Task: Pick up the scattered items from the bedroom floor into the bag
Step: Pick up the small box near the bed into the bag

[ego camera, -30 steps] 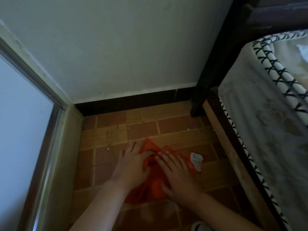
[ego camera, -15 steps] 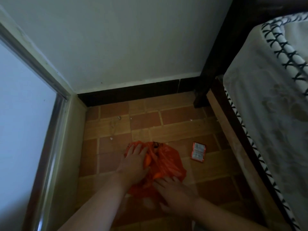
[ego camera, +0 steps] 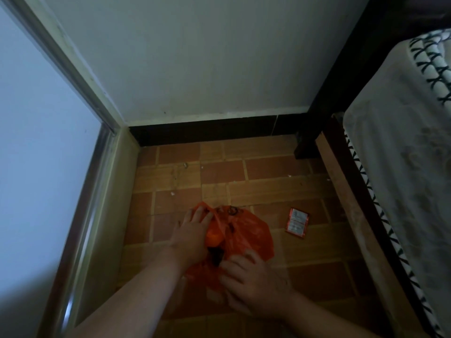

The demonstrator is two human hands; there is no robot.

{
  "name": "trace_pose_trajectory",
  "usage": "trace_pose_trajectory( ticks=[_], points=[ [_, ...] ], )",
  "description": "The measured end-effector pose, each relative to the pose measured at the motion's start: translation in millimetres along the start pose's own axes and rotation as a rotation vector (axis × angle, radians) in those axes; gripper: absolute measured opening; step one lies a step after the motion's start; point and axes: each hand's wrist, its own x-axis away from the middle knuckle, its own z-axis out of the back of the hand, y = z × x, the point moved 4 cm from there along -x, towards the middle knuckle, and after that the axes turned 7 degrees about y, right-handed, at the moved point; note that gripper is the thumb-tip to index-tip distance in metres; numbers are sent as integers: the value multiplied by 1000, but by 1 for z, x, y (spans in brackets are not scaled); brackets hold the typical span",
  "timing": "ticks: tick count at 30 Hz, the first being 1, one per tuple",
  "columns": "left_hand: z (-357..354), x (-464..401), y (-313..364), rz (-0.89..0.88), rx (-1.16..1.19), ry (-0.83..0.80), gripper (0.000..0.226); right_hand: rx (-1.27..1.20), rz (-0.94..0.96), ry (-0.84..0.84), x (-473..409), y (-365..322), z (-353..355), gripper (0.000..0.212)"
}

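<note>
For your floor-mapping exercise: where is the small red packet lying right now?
In the head view, the red packet lies on the tiled floor, right of the orange bag, between it and the bed frame.
</note>
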Motion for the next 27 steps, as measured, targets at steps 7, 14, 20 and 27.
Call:
trace_pose_trajectory(
  ticks=[7, 14, 20, 27],
  points=[
    [-8, 8, 0, -44, -140, -65, 106, 156, -144, -605, -15, 76, -44, 60],
    [-9, 6, -9, -50, -143, -30, 106, 167, -367, -599, 19, 149, -45, 65],
    [2, 3, 3, -157, -36, 23, 113, 90, -476, -574, 14, 158, -34, 77],
    [8, 2, 23, -187, -132, -23, 90, -16, -209, -312, 5, 106, -44, 64]
  ],
)
